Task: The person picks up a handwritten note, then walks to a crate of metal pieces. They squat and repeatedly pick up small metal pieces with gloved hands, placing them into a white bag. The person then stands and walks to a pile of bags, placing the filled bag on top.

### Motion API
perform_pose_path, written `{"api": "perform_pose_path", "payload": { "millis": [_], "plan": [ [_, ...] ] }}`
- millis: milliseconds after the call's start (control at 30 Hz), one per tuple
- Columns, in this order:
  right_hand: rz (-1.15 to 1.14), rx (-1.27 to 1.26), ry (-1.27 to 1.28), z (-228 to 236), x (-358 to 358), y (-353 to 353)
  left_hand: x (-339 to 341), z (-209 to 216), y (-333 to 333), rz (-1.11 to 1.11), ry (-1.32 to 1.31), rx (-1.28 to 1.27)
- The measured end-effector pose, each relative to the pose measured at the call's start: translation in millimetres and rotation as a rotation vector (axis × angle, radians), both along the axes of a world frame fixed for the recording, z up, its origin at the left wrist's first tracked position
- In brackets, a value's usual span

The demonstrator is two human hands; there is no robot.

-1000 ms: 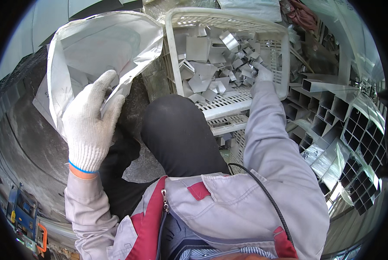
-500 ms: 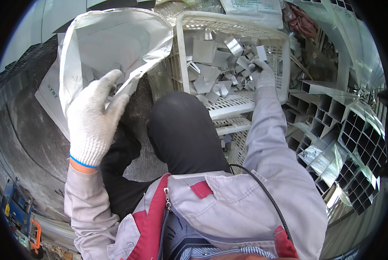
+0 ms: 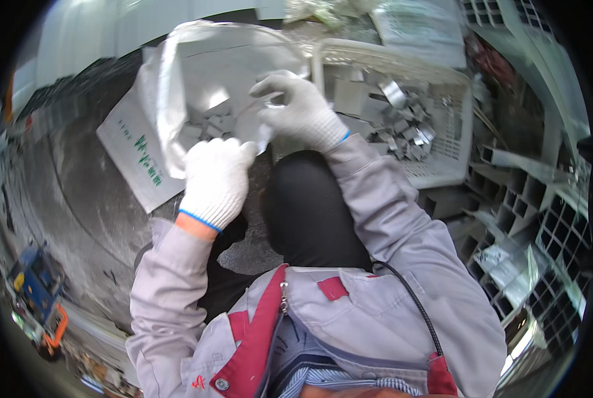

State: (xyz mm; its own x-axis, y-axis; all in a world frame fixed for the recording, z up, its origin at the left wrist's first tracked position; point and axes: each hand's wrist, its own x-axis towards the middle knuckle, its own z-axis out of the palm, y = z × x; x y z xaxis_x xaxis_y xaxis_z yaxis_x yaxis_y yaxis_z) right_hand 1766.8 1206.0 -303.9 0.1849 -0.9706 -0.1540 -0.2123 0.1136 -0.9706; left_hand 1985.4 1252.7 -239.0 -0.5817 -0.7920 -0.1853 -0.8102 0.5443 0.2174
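Observation:
A white woven sack [image 3: 166, 99] stands with its mouth open at the upper left, several metal offcuts [image 3: 211, 125] lying inside. At its near rim is my left hand [image 3: 218, 179], in a white knit glove, closed with fingers curled over the edge. My gloved right hand [image 3: 303, 113] hovers over the sack's right side, thumb and fingers parted and nothing visible between them. A white plastic crate [image 3: 470, 126] to the right holds many silvery cut metal pieces [image 3: 397, 126]. My right wrist and forearm hide part of its left side.
Bundled square metal tubes [image 3: 561, 232] are stacked at the right, with plastic film on them. A filled white bag [image 3: 419, 30] lies behind the crate. Blue equipment [image 3: 36, 282] stands on the floor at lower left. My bent knee [image 3: 313, 205] rises below the sack and crate.
My right hand has moved left from the metal pieces in the crate to the sack. The left hand's fingers have curled at the sack's rim. The whole view has shifted.

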Motion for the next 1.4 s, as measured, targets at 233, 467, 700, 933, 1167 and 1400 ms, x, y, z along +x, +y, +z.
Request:
{"api": "perform_pose_path", "payload": {
  "millis": [233,467,700,933,1167,1400],
  "plan": [
    [-0.904,0.068,0.278,-65.7,-205.8,37.5,7.0,7.9,-10.9,0.047,0.040,0.095],
    [-0.411,0.659,1.396,-166.3,-366.8,90.6,4.3,3.8,-17.0,0.082,0.152,0.142],
    [-0.271,0.574,1.398,-231.6,-396.2,72.1,-4.8,-4.5,-17.7,0.104,0.099,0.127],
    [-0.186,0.487,1.332,-209.0,-404.8,99.4,-6.2,-1.5,-19.4,0.078,0.091,0.118],
    [-1.078,0.354,-0.129,-110.8,-375.8,127.2,-0.5,1.0,-16.1,0.114,0.106,0.121],
    [-0.483,0.214,-0.909,-40.3,-271.2,88.9,3.3,7.0,-15.8,0.141,0.091,0.121]
  ]
}}
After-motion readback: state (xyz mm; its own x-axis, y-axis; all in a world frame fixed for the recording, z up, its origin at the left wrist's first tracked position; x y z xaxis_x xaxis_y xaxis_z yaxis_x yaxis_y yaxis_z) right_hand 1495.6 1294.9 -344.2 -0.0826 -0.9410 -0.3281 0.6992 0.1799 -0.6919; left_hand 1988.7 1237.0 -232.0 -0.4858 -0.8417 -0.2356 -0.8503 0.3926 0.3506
